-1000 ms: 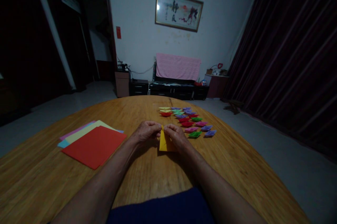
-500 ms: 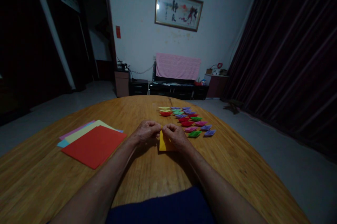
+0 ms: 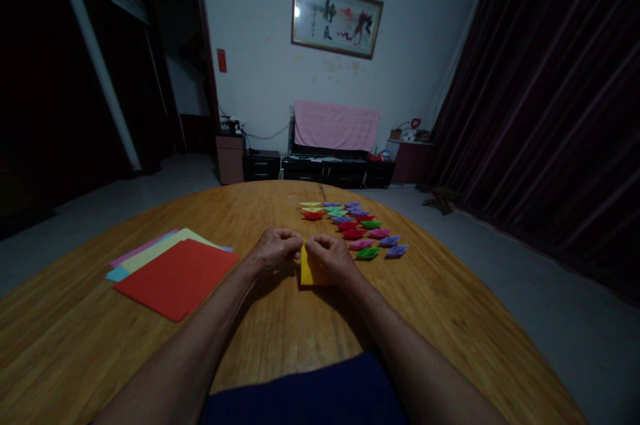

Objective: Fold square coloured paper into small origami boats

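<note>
A small yellow folded paper (image 3: 309, 271) lies on the round wooden table (image 3: 280, 338) just ahead of me. My left hand (image 3: 273, 250) pinches its top left corner with curled fingers. My right hand (image 3: 331, 256) pinches the top edge from the right and covers the paper's right side. Both hands meet at the paper's upper tip. Several small folded paper boats (image 3: 355, 228) in red, green, purple, pink and yellow lie in rows just beyond my right hand.
A stack of flat coloured paper sheets (image 3: 173, 274), red on top, lies on the table to my left. Beyond the table stand a low dark cabinet (image 3: 330, 170) with a pink cloth over it, and dark curtains on the right.
The upright pointed tip of the yellow paper has been pressed down, so the paper now lies lower between my fingers. My hands have stayed in place.
</note>
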The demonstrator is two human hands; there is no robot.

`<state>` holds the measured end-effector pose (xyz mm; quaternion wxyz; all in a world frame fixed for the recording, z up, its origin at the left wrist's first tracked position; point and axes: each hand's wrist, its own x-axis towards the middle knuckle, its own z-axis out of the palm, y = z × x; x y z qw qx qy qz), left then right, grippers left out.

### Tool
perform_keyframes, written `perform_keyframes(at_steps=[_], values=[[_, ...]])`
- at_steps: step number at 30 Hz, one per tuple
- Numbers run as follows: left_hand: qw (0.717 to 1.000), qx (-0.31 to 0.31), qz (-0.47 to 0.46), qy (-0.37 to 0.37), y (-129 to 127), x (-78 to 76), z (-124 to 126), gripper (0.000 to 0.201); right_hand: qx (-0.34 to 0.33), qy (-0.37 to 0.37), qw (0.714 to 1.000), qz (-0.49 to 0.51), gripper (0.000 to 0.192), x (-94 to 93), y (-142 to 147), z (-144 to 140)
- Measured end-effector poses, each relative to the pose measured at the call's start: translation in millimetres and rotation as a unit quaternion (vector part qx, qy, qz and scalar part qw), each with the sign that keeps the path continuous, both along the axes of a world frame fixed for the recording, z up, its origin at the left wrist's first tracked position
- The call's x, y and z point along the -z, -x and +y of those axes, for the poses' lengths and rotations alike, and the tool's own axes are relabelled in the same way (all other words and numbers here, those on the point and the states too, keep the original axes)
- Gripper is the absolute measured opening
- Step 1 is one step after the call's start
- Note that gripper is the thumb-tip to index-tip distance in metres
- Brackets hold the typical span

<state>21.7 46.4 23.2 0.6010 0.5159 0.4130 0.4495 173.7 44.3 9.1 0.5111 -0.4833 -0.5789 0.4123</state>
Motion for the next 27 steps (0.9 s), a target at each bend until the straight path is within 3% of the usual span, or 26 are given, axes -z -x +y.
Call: perform_keyframes(at_steps=[9,12,15,27], values=[[1.0,0.004,-0.02,-0.024,-6,3.3,-1,0.018,0.013,0.006,1.0,-0.009,0.024,-5.5,0,-4],[0.999,-0.039,-0.008,-0.027,-4,-4.7,2,0.017,0.039,-0.016,0.999,-0.034,0.023,-6.5,-1,-3],[0.988,-0.101,0.068,-0.098,0,-12.6,6,0.012,0.07,-0.024,0.996,-0.052,0.024,-6.7,-2,-2],[0.993,-0.066,0.076,-0.059,-6,-1.5,6,0.015,0.069,-0.055,0.993,-0.08,0.025,-4.6,-2,-1]])
